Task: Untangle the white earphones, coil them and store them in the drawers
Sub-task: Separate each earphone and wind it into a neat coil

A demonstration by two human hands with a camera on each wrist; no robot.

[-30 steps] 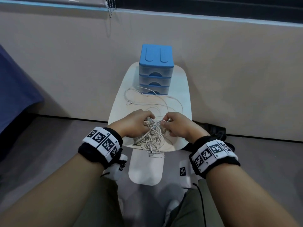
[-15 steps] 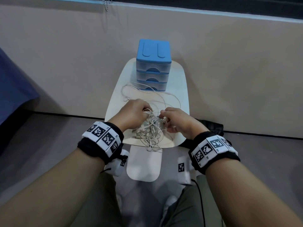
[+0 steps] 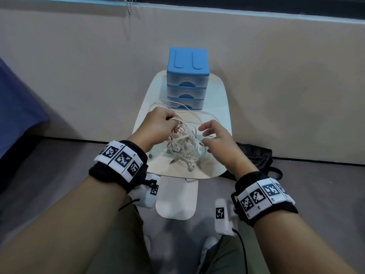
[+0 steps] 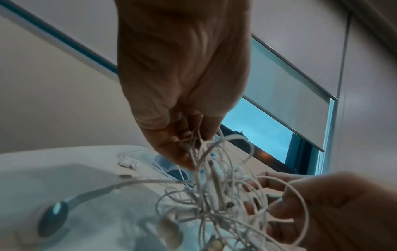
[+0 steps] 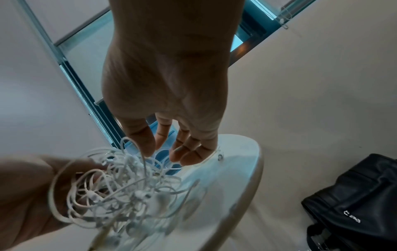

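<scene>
A tangled bundle of white earphones [image 3: 182, 147] hangs above the near part of the small white table [image 3: 219, 99]. My left hand [image 3: 160, 125] pinches the top of the tangle [image 4: 206, 186] and lifts it. My right hand [image 3: 215, 139] hovers just right of the bundle with fingers [image 5: 184, 149] spread and relaxed, holding nothing; one cable loop [image 5: 133, 144] passes by its thumb. Loose cable [image 3: 197, 115] trails back toward the blue drawer unit [image 3: 186, 80], which stands at the table's far end with all three drawers closed. An earbud [image 4: 127, 163] lies on the table.
A beige wall [image 3: 276, 76] rises right behind the table. A black bag [image 3: 254, 157] lies on the floor to the right of the table. A dark blue surface [image 3: 15, 115] is at the left. My knees are below the table's near edge.
My left hand has raised the tangle higher. My right hand has let go of the cables and opened, drawing slightly right.
</scene>
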